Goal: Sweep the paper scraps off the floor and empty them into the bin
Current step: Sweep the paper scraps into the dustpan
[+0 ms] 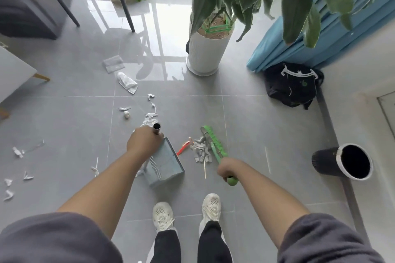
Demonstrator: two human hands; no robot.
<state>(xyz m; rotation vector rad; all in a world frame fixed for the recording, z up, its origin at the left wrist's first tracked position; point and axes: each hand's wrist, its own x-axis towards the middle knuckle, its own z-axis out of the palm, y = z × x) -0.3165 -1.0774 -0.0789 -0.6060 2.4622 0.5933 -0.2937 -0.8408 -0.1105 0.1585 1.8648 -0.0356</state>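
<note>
Paper scraps (201, 150) lie heaped between the dustpan (165, 162) and the green broom (213, 145), left hand (142, 142) curled round the pan's pole (157, 129), right hand (228, 168) clamped on the broom, so a hard flick could scatter them past the pan, short of the bin (344, 163) at right.

Quick head count from where I'm standing: one dustpan (164, 162), one green broom (214, 145) and one black bin (322, 162). Also one potted plant (208, 49), one black bag (292, 89) and two pale shoes (163, 216). Two bare hands in play, the left hand (142, 142) and the right hand (228, 168).

Paper scraps (18, 151): about five small ones off to the left, two big pieces up near the plant and roughly six little bits strung out between. There's also one heap (201, 149) by the broom that's too jumbled to count. One orange-red thing (183, 148) sits beside that heap. Thin pale sticks (267, 160): three that I can make out.
</note>
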